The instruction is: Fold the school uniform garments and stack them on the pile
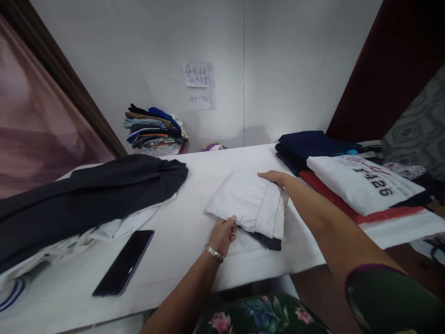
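Note:
A white garment (239, 199), folded into a bundle, lies on the white table in front of me. My left hand (224, 235), with a metal bracelet at the wrist, pinches its near edge between thumb and fingers. On the bundle's far right edge rests my right hand (274, 177), fingers stretched out over the cloth. A dark piece of fabric (267, 240) sticks out from under the near right corner. What lies inside the folds is hidden.
Left of the bundle are a dark garment (121, 185) over white cloth and a black phone (124, 262). Folded clothes (156, 132) are stacked by the wall. At right lies a pile topped by a white printed shirt (365, 183). Handwritten paper notes (200, 75) hang on the wall.

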### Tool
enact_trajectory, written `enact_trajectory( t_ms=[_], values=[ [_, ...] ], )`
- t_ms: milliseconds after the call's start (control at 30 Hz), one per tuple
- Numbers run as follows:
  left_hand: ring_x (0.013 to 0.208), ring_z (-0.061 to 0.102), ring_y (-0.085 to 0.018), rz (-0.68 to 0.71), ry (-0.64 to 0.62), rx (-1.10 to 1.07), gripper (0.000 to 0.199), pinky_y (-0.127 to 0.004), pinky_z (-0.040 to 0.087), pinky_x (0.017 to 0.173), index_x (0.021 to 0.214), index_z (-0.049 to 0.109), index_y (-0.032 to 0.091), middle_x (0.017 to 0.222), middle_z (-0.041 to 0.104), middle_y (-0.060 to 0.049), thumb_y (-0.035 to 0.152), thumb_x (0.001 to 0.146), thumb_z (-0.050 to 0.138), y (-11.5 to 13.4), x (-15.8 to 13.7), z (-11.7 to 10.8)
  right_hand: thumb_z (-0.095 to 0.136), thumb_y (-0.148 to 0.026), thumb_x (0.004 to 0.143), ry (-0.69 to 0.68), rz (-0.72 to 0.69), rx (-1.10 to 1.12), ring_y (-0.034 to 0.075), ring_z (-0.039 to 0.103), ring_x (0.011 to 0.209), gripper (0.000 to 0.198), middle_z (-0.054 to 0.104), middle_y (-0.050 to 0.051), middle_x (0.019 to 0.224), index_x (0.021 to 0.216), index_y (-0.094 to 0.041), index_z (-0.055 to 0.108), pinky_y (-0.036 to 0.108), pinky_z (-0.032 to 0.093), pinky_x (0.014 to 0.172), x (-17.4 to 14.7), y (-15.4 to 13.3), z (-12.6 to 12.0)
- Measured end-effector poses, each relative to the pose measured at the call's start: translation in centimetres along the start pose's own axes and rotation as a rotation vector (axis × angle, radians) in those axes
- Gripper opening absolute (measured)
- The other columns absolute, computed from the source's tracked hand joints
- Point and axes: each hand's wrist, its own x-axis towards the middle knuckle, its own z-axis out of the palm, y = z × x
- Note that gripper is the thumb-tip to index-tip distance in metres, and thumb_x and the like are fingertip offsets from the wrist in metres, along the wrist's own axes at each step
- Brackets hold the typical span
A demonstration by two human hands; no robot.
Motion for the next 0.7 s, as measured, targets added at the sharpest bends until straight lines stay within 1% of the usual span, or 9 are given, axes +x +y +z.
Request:
enact_trajectory(
  t_ms=[67, 133, 200, 267, 333, 400, 533, 633, 700],
  values=[
    [0.051, 0.053, -0.005, -0.006, -0.010, -0.009, 0.038, -0.014, 0.029, 0.039, 0.085, 0.054, 0.016, 0.074, 0.060, 0.001, 0.030, 0.061, 0.080, 0.1, 0.0, 0.6, 0.067, -0.060, 0.071, -0.029, -0.022, -0.009, 0.023, 0.065, 0.075, 0.049, 0.071, 0.012, 0.083, 0.086, -0.013, 0.070, 0.034, 0.052, 0.070, 0.1, 0.0, 0.2],
    [0.050, 0.053, -0.006, -0.043, -0.043, 0.005, 0.042, -0.015, 0.028, 0.039, 0.088, 0.055, 0.016, 0.073, 0.061, 0.001, 0.034, 0.059, 0.080, 0.1, 0.1, 1.3, 0.068, -0.055, 0.072, -0.036, -0.056, -0.022, 0.021, 0.064, 0.073, 0.041, 0.071, 0.009, 0.082, 0.083, -0.015, 0.070, 0.030, 0.051, 0.068, 0.3, 0.1, 0.4],
    [0.043, 0.046, -0.004, -0.059, -0.087, 0.016, 0.043, -0.015, 0.023, 0.038, 0.084, 0.055, 0.016, 0.064, 0.057, 0.003, 0.035, 0.055, 0.082, -0.2, 0.2, 1.8, 0.065, -0.050, 0.077, -0.005, -0.093, -0.044, 0.018, 0.063, 0.072, 0.034, 0.071, 0.006, 0.082, 0.082, -0.017, 0.069, 0.026, 0.049, 0.064, 0.6, 0.4, 0.4],
    [0.039, 0.037, -0.002, -0.027, -0.113, 0.039, 0.043, -0.016, 0.019, 0.038, 0.075, 0.053, 0.015, 0.055, 0.050, 0.007, 0.035, 0.052, 0.083, -0.9, 0.3, 2.1, 0.061, -0.047, 0.079, 0.069, -0.120, -0.089, 0.017, 0.061, 0.072, 0.031, 0.070, 0.004, 0.079, 0.080, -0.017, 0.068, 0.024, 0.046, 0.062, 1.1, 0.9, 0.5],
    [0.037, 0.032, -0.001, 0.016, -0.095, 0.075, 0.042, -0.017, 0.017, 0.038, 0.069, 0.051, 0.015, 0.051, 0.047, 0.008, 0.037, 0.050, 0.082, -1.8, 0.3, 2.1, 0.063, -0.044, 0.077, 0.144, -0.138, -0.155, 0.017, 0.060, 0.074, 0.029, 0.067, 0.004, 0.072, 0.072, -0.016, 0.066, 0.023, 0.042, 0.062, 1.7, 1.7, 0.7],
    [0.036, 0.033, -0.002, 0.020, -0.063, 0.114, 0.043, -0.018, 0.016, 0.038, 0.068, 0.050, 0.016, 0.050, 0.047, 0.007, 0.040, 0.051, 0.081, -2.8, 0.3, 2.0, 0.067, -0.041, 0.073, 0.183, -0.159, -0.223, 0.018, 0.059, 0.075, 0.028, 0.064, 0.003, 0.065, 0.064, -0.015, 0.065, 0.023, 0.040, 0.062, 2.3, 2.4, 1.1],
    [0.036, 0.034, -0.003, 0.001, -0.015, 0.148, 0.046, -0.018, 0.016, 0.037, 0.068, 0.049, 0.017, 0.049, 0.046, 0.007, 0.044, 0.050, 0.081, -3.9, 0.3, 1.7, 0.064, -0.043, 0.073, 0.208, -0.207, -0.300, 0.016, 0.057, 0.074, 0.028, 0.062, 0.001, 0.065, 0.068, -0.015, 0.067, 0.023, 0.037, 0.061, 2.9, 3.1, 1.6],
    [0.037, 0.038, -0.005, -0.054, -0.011, 0.187, 0.048, -0.018, 0.020, 0.036, 0.070, 0.052, 0.016, 0.048, 0.048, 0.006, 0.048, 0.052, 0.082, -3.6, 0.2, 1.4, 0.060, -0.047, 0.076, 0.190, -0.227, -0.322, 0.016, 0.057, 0.072, 0.034, 0.064, 0.001, 0.067, 0.070, -0.015, 0.068, 0.024, 0.038, 0.061, 2.6, 3.2, 1.2],
    [0.043, 0.049, -0.008, -0.098, -0.015, 0.179, 0.047, -0.018, 0.029, 0.037, 0.078, 0.057, 0.014, 0.058, 0.058, 0.001, 0.051, 0.059, 0.079, -2.8, 0.1, 0.9, 0.056, -0.052, 0.078, 0.152, -0.233, -0.326, 0.017, 0.059, 0.072, 0.039, 0.066, 0.002, 0.069, 0.070, -0.015, 0.069, 0.024, 0.039, 0.062, 2.1, 3.0, 0.8]
  ],
)
